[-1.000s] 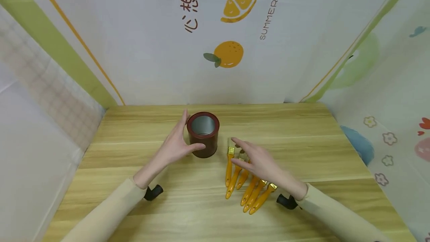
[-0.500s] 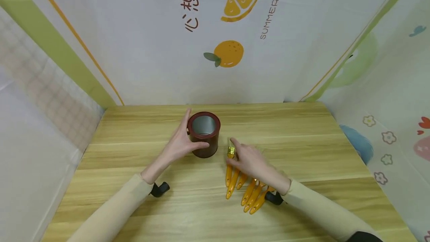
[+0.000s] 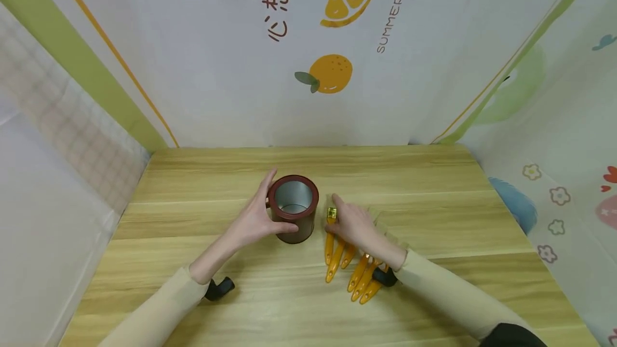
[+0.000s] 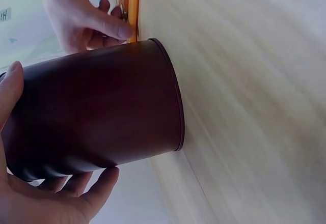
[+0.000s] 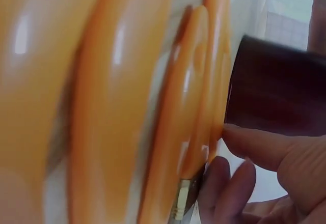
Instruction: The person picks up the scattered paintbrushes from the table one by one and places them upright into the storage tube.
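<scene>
A dark brown can [image 3: 305,225] with a silvery inside stands upright on the wooden table. My left hand [image 3: 253,224] grips it from the left, thumb on the near side and fingers round the far side; the left wrist view shows the can's wall [image 4: 97,109] between them. To the right, my right hand [image 3: 358,224] pinches the leftmost orange-handled paintbrush [image 3: 330,248] by its upper part, still lying on the table. In the right wrist view the thumb [image 5: 257,145] touches an orange handle. Its bristles are partly hidden.
Several more orange-handled paintbrushes [image 3: 358,273] lie fanned out beneath and beside the right forearm. A printed white cloth [image 3: 217,68] hangs behind the table [image 3: 270,299], with more cloth along both sides.
The can has shifted toward me with the left hand on it. My right hand has moved left over the brushes, and its fingers have closed on the leftmost one.
</scene>
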`<state>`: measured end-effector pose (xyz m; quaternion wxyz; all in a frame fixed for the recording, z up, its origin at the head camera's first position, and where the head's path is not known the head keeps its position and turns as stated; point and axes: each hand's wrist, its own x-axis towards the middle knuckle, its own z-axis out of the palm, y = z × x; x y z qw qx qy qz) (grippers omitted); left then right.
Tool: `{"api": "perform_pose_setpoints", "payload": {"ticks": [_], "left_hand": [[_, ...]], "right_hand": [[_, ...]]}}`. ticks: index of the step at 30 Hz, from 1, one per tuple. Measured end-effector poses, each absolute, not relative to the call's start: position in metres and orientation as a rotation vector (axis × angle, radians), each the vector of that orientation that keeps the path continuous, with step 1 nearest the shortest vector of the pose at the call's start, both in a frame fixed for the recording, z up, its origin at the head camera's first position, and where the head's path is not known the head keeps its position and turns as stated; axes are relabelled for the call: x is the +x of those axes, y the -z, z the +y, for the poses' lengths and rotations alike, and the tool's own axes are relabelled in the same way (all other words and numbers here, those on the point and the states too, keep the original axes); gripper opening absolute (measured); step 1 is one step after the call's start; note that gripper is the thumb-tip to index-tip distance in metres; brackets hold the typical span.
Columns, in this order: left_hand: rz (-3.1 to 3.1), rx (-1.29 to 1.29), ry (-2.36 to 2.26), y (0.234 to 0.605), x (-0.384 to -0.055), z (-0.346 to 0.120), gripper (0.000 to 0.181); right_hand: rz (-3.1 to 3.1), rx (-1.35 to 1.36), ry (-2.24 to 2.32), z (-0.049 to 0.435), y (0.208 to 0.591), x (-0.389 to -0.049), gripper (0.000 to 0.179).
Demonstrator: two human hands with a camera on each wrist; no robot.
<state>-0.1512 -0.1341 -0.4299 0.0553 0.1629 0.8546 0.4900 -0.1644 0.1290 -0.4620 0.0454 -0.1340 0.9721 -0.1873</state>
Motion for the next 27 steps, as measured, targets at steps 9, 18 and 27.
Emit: {"api": "perform_pose_setpoints", "payload": {"ticks": [9,18,27], "left_hand": [[2.596,0.559,-1.441,0.428,-0.127,-0.138,0.135],[2.585,0.571,-1.385,0.429,-0.106,-0.142,0.135],[2.582,0.593,-1.345,0.427,-0.095,-0.145,0.135]], "right_hand": [[2.932,-0.357,0.658,0.122,0.457,-0.170,0.074],[2.898,-0.369,0.680,0.118,0.461,-0.175,0.070],[2.745,-0.372,0.937,0.121,0.442,-0.177,0.048]]}}
